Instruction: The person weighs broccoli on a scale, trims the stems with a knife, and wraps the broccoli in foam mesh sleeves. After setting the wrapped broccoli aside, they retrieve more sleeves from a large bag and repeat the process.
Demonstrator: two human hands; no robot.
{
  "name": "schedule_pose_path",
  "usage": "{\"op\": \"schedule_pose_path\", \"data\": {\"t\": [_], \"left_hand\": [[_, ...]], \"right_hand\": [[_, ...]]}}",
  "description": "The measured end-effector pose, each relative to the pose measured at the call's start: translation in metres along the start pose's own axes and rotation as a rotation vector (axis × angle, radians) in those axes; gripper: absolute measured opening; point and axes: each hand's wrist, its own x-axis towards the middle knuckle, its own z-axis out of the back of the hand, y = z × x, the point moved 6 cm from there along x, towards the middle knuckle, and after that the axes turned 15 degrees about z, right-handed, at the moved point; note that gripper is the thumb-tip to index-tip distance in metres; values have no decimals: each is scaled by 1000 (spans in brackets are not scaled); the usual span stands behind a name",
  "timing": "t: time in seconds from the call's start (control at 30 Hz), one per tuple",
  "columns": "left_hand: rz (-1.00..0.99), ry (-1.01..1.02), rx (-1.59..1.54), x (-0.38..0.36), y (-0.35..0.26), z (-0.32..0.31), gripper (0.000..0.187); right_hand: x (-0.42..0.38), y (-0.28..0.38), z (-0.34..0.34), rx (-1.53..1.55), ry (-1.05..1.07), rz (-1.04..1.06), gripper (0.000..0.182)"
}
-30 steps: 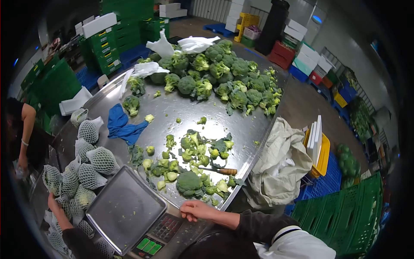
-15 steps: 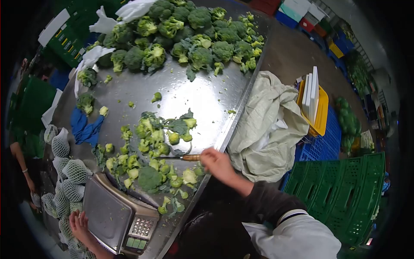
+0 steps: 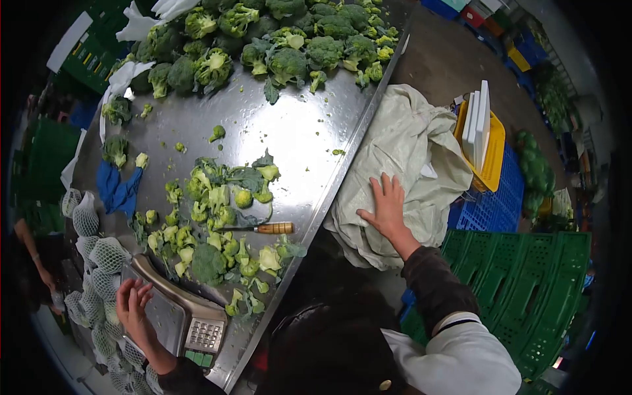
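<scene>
My right hand (image 3: 388, 209) rests with spread fingers on a pale woven sack (image 3: 368, 158) beside the metal table (image 3: 296, 131). Over the weighing scale (image 3: 164, 316), my left hand (image 3: 135, 309) is raised with its fingers loosely apart and holds nothing. A knife with a wooden handle (image 3: 275, 228) lies on the table next to cut broccoli stems and pieces (image 3: 224, 197). One darker broccoli head (image 3: 209, 264) sits among these trimmings. Net-wrapped produce (image 3: 108, 257) is piled left of the scale.
Many broccoli heads (image 3: 289, 62) are heaped at the table's far end. A blue cloth (image 3: 118, 189) lies at its left side. Green crates (image 3: 520, 289), a blue crate (image 3: 490, 210) and a yellow basket (image 3: 494, 161) stand at right. Another person's arm (image 3: 33, 253) shows at far left.
My right hand has let go of the knife handle and moved right onto the sack. My left hand has risen over the scale. The whole view has shifted slightly.
</scene>
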Motion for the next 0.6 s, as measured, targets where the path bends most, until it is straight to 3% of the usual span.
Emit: {"op": "schedule_pose_path", "data": {"t": [0.37, 0.6], "left_hand": [[54, 189, -98, 11, 22, -35, 27], [5, 192, -202, 18, 16, -28, 25]], "right_hand": [[-25, 36, 3, 130, -84, -66, 96], [-25, -11, -23, 147, -184, -4, 81]]}}
